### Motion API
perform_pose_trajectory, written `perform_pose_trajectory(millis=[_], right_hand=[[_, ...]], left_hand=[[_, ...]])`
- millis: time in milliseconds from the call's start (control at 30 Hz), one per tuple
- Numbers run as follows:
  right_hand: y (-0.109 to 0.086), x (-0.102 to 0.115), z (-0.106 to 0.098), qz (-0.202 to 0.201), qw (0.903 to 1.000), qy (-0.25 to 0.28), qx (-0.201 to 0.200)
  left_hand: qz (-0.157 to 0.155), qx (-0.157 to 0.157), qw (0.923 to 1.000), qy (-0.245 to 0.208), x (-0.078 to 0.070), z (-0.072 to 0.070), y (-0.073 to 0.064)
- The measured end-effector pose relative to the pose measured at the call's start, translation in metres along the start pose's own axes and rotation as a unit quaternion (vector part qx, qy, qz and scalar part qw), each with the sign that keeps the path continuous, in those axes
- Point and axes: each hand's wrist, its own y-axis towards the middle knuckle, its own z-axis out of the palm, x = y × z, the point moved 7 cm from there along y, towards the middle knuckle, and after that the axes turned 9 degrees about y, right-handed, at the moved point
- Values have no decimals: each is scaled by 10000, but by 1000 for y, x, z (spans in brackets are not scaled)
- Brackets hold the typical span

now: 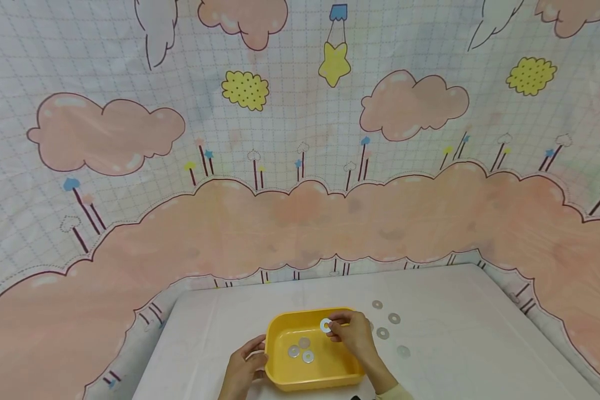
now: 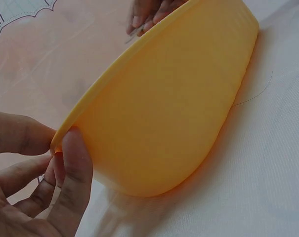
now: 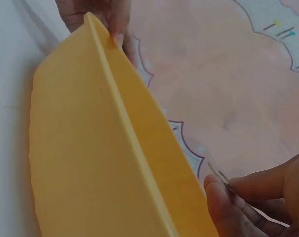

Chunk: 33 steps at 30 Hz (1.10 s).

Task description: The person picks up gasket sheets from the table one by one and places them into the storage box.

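A yellow plastic tray [image 1: 325, 383] stands on the table. My left hand [image 1: 245, 364] grips its left rim; in the left wrist view, thumb and fingers [image 2: 76, 163] pinch the edge. Above the tray's right back part, my right hand [image 1: 352, 333] pinches a flat metal washer [image 1: 322, 324] between thumb and fingertips. The right wrist view shows that washer [image 3: 217, 172] nearly edge-on. Three washers lie on the tray floor: one at the back [image 1: 304, 342], one at the left [image 1: 293, 351] and one in front [image 1: 307, 356].
Several loose washers are spread on the table right of the tray, among them a far washer [image 1: 377, 304], a middle washer [image 1: 382, 333] and a near washer [image 1: 403, 351]. The white-covered table [image 1: 460, 328] meets a cloud-patterned cloth [image 1: 300, 222] behind and at the sides.
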Motion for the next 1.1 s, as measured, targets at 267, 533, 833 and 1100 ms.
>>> perform_pose_trajectory(millis=[267, 533, 833, 1100], right_hand=[[7, -10, 12, 250, 9994, -251, -20], [13, -22, 18, 516, 9977, -447, -30], [14, -31, 23, 654, 9956, -673, 84], [15, -36, 24, 890, 9901, -1081, 23]], left_hand=[[45, 7, 10000, 0, -2, -1, 0], [6, 6, 10000, -66, -3, -1, 3], [15, 34, 10000, -76, -2, -1, 3], [22, -12, 10000, -47, -2, -1, 3]])
